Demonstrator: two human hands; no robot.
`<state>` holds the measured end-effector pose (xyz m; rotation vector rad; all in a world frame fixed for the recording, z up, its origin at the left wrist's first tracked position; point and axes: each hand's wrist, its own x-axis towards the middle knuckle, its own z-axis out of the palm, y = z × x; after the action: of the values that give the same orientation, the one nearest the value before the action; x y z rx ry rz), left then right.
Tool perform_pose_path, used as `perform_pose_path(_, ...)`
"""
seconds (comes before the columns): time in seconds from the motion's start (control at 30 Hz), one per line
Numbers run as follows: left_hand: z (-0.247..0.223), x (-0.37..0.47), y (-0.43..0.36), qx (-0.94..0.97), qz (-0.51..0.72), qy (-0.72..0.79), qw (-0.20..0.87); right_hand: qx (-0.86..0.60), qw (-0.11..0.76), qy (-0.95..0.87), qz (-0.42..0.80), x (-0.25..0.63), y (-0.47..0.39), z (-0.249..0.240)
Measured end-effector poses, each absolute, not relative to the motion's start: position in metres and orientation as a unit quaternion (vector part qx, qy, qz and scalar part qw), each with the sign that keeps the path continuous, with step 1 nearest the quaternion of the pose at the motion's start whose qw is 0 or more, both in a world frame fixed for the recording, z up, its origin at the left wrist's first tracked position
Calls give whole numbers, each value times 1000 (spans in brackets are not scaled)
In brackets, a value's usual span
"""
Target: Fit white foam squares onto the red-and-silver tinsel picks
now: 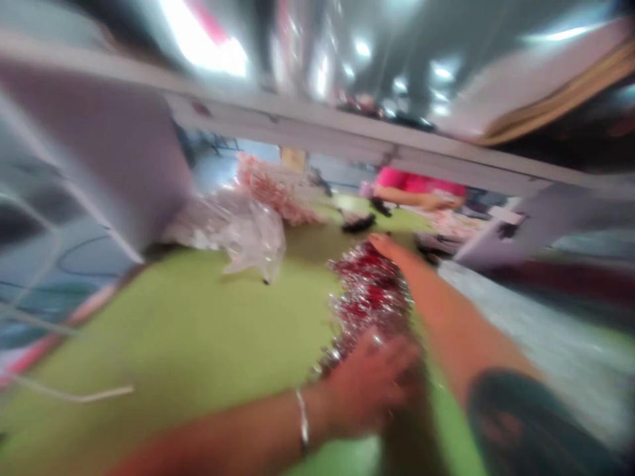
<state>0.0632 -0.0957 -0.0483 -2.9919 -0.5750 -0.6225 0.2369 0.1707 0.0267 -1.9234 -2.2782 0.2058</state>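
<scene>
Tinsel (370, 304), red and silver, on right part of green table (223, 324), laid lengthwise between hands. Left hand (374, 383) over near end, palm down, fingers partly spread; right hand (381, 243) at far end, fingers bent. Blur hides whether either grips. Work seems in mid-handling: tinsel laid out, both hands at it; how much remains, cannot tell. Beyond, to left: clear bag (253, 228), pink bundle (270, 192). Farther back, co-worker in pink (411, 178).

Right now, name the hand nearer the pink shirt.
Right hand: at the far end of the tinsel, towards the pink shirt. Left hand: farther off, on the tinsel's near part.
</scene>
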Motion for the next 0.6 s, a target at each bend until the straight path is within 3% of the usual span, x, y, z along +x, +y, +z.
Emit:
perform_pose_path(0.27,-38,70,-70,-956,-162,-244,0,-644,-12,-759,93,225,173,3)
perform_pose_path(0.6,-56,76,-21,-959,-169,-223,45,-638,-78,-758,111,205,145,22)
